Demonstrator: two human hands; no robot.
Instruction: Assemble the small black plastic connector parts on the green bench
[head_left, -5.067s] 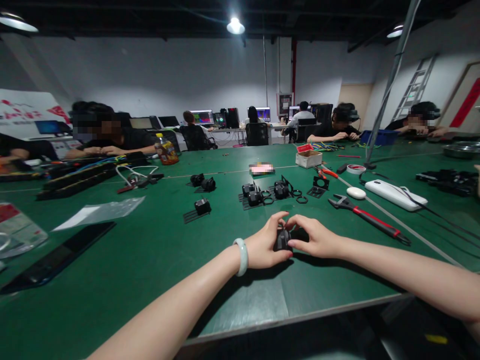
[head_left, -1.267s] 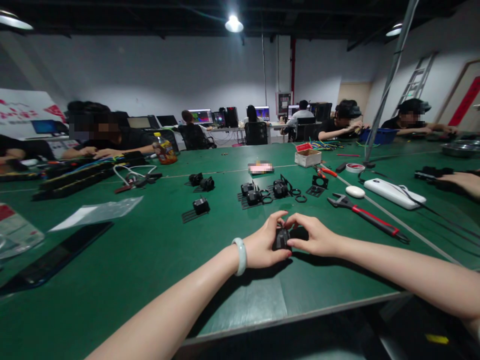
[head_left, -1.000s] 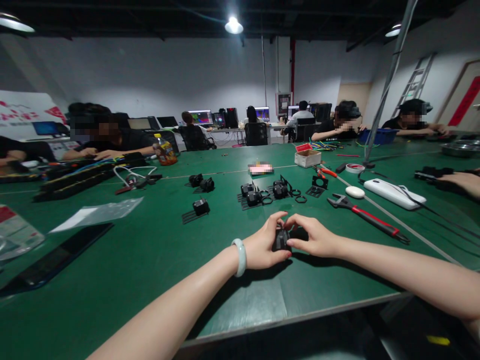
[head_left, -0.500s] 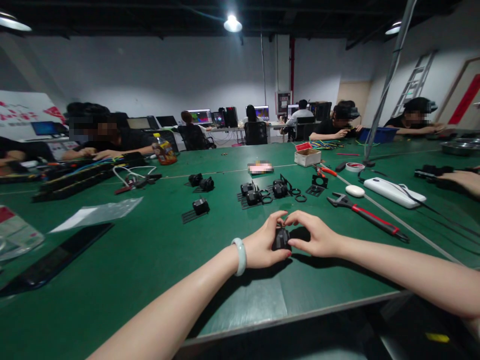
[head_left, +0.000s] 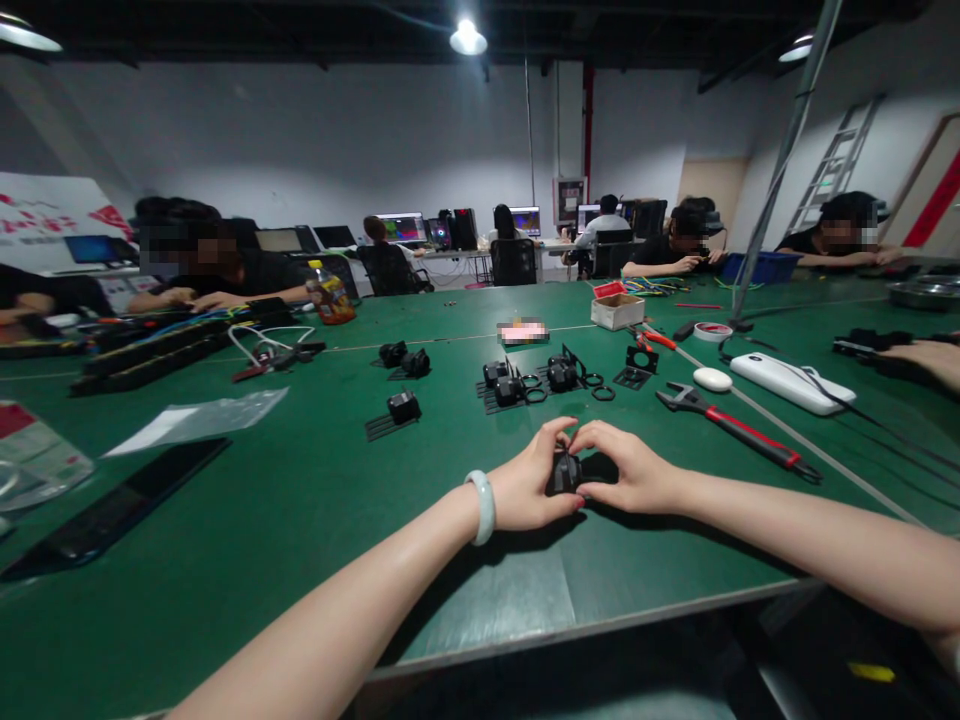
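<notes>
Both my hands meet over a small black plastic part (head_left: 564, 472) resting on the green table (head_left: 300, 510). My left hand (head_left: 529, 487), with a pale bangle on the wrist, curls round the part's left side. My right hand (head_left: 630, 468) pinches its right side, thumb under and fingers over. Most of the part is hidden by my fingers. Beyond my hands lie more black parts (head_left: 510, 388) with loose black rings (head_left: 602, 393), and further left another black part on a flat base (head_left: 402, 408).
A red-handled adjustable wrench (head_left: 731, 428) lies to the right, with a white mouse (head_left: 712, 379) and a white power strip (head_left: 792, 382) behind it. A cardboard box (head_left: 616, 311), a clear plastic bag (head_left: 202, 417) and a dark phone (head_left: 112, 506) lie around. Other people sit at the far edges.
My hands stay on the black part with only slight finger shifts. The view has tipped a little; a co-worker's hand has come in at the right edge.
</notes>
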